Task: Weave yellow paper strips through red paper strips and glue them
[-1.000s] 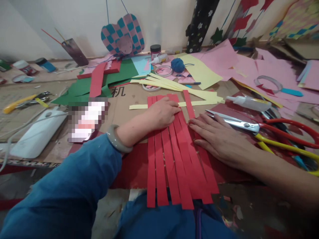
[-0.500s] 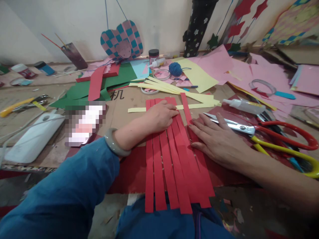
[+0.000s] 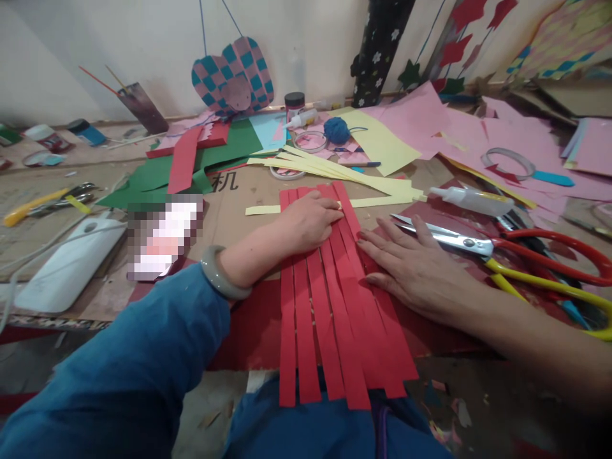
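Several long red paper strips (image 3: 329, 319) lie side by side, their near ends hanging past the table edge over my lap. A thin yellow paper strip (image 3: 262, 210) crosses near their far ends. My left hand (image 3: 313, 220) presses palm down on the strips' upper part, fingers pointing right and covering part of the crossing. My right hand (image 3: 406, 261) lies flat with fingers apart at the right edge of the red strips, its fingertips touching the outer one. Just beyond that hand, the scissors (image 3: 466, 243) with red and yellow handles lie with blades toward the strips.
More yellow strips (image 3: 335, 171) lie beyond the red ones. A glue bottle (image 3: 473, 200) rests above the scissors. On the left are a phone (image 3: 165, 236) and a white power bank (image 3: 71, 264). Pink paper (image 3: 406, 121), green paper (image 3: 153, 178) and a blue yarn ball (image 3: 336, 130) sit farther back.
The far end of the outer right red strip has shifted left and now lies close against its neighbour, over the yellow strip. My left hand has stayed put; my right hand has barely moved.
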Available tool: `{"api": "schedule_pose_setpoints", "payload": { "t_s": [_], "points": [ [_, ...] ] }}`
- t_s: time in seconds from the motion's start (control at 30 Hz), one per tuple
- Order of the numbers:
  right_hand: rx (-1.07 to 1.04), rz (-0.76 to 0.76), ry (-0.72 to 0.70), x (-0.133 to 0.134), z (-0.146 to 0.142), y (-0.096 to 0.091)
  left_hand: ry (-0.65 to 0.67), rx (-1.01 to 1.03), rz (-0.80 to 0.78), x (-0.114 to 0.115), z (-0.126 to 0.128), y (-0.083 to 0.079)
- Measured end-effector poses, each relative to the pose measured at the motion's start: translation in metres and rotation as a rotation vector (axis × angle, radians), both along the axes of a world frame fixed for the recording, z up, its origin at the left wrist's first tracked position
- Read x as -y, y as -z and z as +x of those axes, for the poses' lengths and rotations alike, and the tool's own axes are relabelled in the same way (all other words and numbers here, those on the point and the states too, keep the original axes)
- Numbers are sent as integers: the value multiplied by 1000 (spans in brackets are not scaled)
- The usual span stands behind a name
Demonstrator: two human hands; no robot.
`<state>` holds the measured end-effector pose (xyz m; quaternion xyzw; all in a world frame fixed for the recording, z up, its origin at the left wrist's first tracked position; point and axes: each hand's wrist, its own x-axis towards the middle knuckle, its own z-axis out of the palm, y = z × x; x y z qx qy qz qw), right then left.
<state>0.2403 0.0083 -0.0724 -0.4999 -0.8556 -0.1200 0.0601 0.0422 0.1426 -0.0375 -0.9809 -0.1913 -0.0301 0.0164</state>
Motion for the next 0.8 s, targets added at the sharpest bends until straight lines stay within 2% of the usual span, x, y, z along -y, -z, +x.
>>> {"api": "schedule_pose_setpoints", "payload": {
  "t_s": [0.43,0.8],
  "points": [
    [7,15,9,1,-2,-2,24,42,-8,0,-2,0],
    [11,45,-25,-1,-2,-4,47,-43,7,0,0,-6]
  ]
}}
